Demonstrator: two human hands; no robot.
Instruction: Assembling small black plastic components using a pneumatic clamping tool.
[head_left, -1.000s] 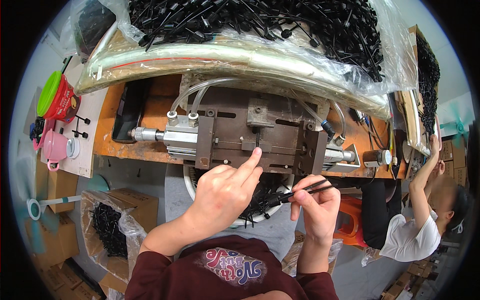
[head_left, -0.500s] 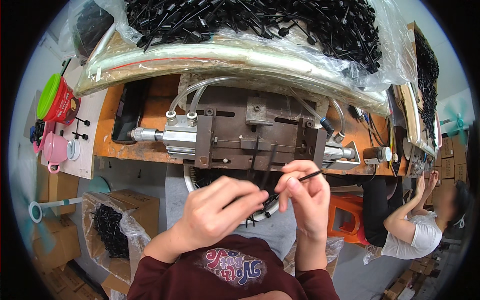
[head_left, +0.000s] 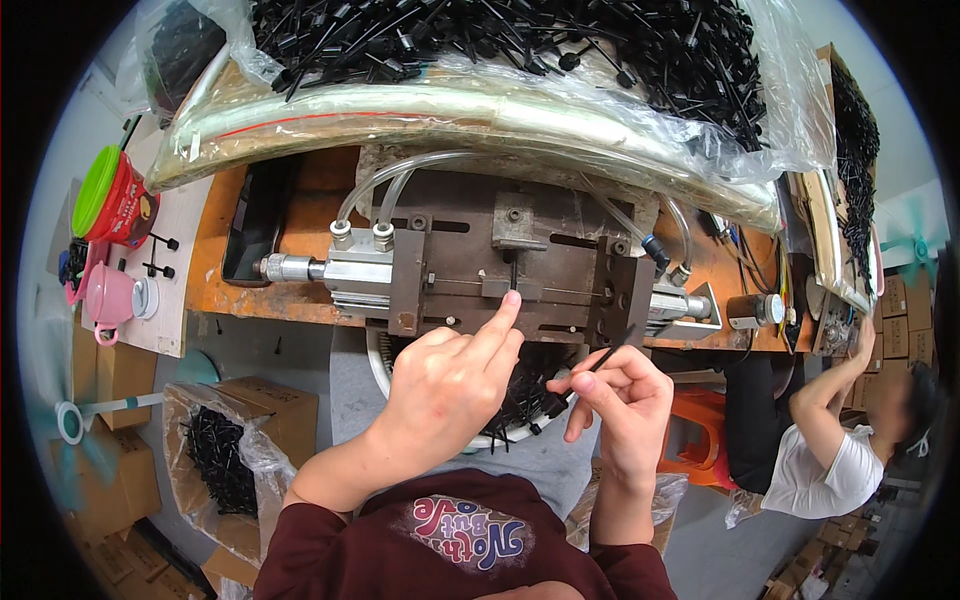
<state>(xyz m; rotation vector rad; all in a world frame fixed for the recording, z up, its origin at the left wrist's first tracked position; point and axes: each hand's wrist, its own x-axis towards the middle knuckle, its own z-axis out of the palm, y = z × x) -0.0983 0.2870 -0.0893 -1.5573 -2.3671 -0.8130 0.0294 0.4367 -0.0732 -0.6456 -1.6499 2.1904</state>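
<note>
Indoors, cartons (head_left: 120,480) flank an orange-brown bench (head_left: 215,275); left hand (head_left: 445,385) open, pointing; right hand (head_left: 628,405) pinching a black rod (head_left: 611,352).

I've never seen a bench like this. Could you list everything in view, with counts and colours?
Workbench: one, orange-brown, centre
Clamping fixture: one, dark brown, on workbench
Air cylinders: two, silver, fixture's ends
Stemmed parts: uncountable, black, heaped at top
Basin: one, white-rimmed, below fixture
Tub: one, red, green-lidded, left
Cup: one, pink, left
Jar: one, dark, workbench's right
Stool: one, orange, right
Fans: two, teal, either side
Cardboard boxes: many, brown, both sides
Co-worker: one, white top, right
Left hand: one, bare, fingertip at fixture's rod
Right hand: one, bare, holding thin black rod
</note>
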